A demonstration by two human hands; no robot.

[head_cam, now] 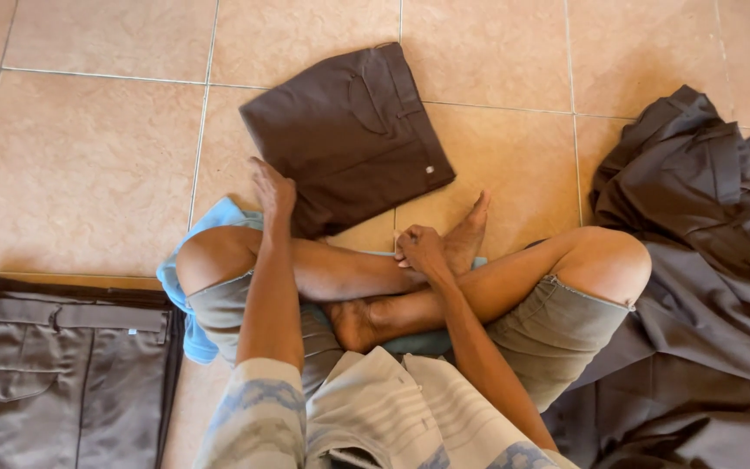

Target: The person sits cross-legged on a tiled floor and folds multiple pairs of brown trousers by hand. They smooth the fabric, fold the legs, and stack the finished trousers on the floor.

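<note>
A folded dark brown pair of trousers point(351, 132) lies on the tiled floor in front of my crossed legs. My left hand point(273, 189) rests flat, fingers apart, at the near left corner of that folded pair, just touching its edge. My right hand point(418, 249) is loosely curled above my shin and foot, close to the near edge of the trousers; nothing shows in it. A light blue cloth point(186, 300) lies under my legs, showing at my left knee.
A heap of unfolded dark grey clothes point(705, 287) is piled on the floor to my right. A stack of folded grey-brown trousers point(54, 365) sits at the near left. Beige floor tiles point(80, 156) stretch ahead and to the left.
</note>
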